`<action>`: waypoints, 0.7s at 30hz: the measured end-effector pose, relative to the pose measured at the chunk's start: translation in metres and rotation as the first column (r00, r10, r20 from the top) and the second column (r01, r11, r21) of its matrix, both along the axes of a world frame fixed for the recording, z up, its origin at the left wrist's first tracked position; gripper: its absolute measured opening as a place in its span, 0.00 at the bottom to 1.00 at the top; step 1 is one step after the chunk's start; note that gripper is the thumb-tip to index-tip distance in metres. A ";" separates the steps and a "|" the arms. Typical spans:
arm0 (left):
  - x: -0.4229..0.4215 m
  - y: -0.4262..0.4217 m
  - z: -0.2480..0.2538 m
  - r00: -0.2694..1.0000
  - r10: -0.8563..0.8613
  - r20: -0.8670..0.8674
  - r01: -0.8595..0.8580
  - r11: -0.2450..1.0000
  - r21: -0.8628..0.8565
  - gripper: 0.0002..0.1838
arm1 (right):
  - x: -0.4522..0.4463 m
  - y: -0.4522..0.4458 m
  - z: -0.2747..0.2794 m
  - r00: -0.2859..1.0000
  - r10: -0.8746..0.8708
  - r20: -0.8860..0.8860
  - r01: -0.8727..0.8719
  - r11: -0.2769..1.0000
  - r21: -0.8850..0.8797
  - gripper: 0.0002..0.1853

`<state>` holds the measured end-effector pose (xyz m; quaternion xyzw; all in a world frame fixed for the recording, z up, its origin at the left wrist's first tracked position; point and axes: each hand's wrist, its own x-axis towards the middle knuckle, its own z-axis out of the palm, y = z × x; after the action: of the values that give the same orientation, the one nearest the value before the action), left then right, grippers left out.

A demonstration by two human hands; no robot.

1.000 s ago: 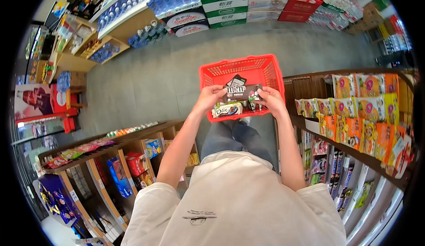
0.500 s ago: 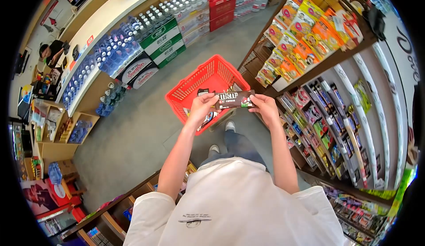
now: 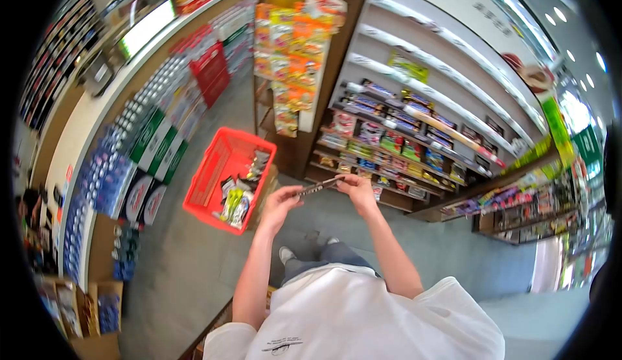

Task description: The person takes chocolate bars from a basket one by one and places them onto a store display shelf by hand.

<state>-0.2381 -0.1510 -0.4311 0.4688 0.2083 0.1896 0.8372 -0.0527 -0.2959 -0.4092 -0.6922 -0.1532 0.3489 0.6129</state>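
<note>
Between my two hands is a thin dark M&M's packet (image 3: 319, 187), seen nearly edge-on. My left hand (image 3: 280, 206) pinches its left end, and my right hand (image 3: 357, 191) grips the right end. To the left of my hands stands a red basket (image 3: 206, 177), with several snack packets (image 3: 238, 201) lying inside along its right side. The packet is outside the basket, to the right of its rim.
A candy shelf (image 3: 414, 123) fills the right side. Hanging orange snack bags (image 3: 291, 49) are beyond the basket. Bottled water (image 3: 110, 159) and drink cases (image 3: 152, 143) line the counter (image 3: 84, 101) at left. A person's dark head (image 3: 30, 198) shows at the far left.
The view has turned to the right, towards the candy shelf. The basket now appears left of my hands instead of beneath them. The packet has tilted from face-on to edge-on, still held at both ends.
</note>
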 end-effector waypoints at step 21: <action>0.253 -0.300 0.042 0.810 -0.553 -0.193 0.576 0.812 0.091 0.13 | 0.124 -0.372 0.012 0.750 -0.635 -0.187 0.658 0.746 0.106 0.11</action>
<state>0.0149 -0.4513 -0.3887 0.5825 0.1106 -0.0913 0.8001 0.0710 -0.6678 -0.3976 -0.6231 0.1109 0.1479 0.7599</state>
